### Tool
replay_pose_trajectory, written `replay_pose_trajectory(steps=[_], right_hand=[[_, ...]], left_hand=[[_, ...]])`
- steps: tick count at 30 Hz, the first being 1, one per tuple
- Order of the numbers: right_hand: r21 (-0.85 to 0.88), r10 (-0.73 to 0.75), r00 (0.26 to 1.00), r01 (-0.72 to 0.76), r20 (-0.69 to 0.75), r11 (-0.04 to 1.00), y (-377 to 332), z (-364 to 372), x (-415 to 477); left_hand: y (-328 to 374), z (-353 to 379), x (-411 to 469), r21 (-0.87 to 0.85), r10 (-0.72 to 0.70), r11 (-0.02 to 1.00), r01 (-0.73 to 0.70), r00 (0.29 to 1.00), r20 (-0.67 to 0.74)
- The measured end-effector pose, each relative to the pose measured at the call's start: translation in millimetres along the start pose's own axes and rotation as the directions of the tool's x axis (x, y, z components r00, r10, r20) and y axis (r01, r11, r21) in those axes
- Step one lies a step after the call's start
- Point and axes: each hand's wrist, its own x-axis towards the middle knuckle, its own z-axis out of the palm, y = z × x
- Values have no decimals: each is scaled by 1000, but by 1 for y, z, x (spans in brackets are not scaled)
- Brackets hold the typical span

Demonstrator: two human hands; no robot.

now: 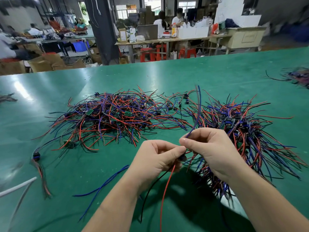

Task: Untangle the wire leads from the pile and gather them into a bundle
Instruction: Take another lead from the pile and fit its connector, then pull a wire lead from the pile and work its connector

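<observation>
A tangled pile of red, blue and black wire leads [110, 116] with small green boards lies on the green table at centre. My left hand [155, 159] pinches a small dark part of one lead; its red and black wires [164, 188] hang down toward me. My right hand [210, 149] pinches that lead's blue wire [198, 108], which sticks up, and the hand lies over a gathered bundle of leads [250, 131] spread to the right.
A single lead with a dark part [37, 158] lies at the left, and loose blue wires [103, 183] lie near my left forearm. A white cable [18, 186] crosses the near left. More leads [297, 76] sit at the far right edge. People work at benches behind.
</observation>
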Motion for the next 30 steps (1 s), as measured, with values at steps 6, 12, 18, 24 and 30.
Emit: replay_pose_trajectory(steps=[6, 12, 18, 24, 30], right_hand=[[240, 36, 962, 31, -270, 970, -19, -19, 11], [300, 83, 932, 28, -352, 954, -23, -21, 11], [461, 233, 915, -59, -330, 885, -22, -24, 14], [341, 352, 924, -287, -148, 895, -13, -10, 13], [66, 137, 958, -158, 252, 985, -4, -4, 0]], left_hand=[[4, 0, -8, 171, -78, 985, 36, 965, 250], [3, -2, -11, 343, -240, 934, 103, 891, 385], [2, -7, -15, 224, -211, 970, 95, 789, 577], [4, -4, -7, -355, 163, 935, 6, 881, 444], [3, 1, 3, -591, 169, 796, -132, 986, 8]])
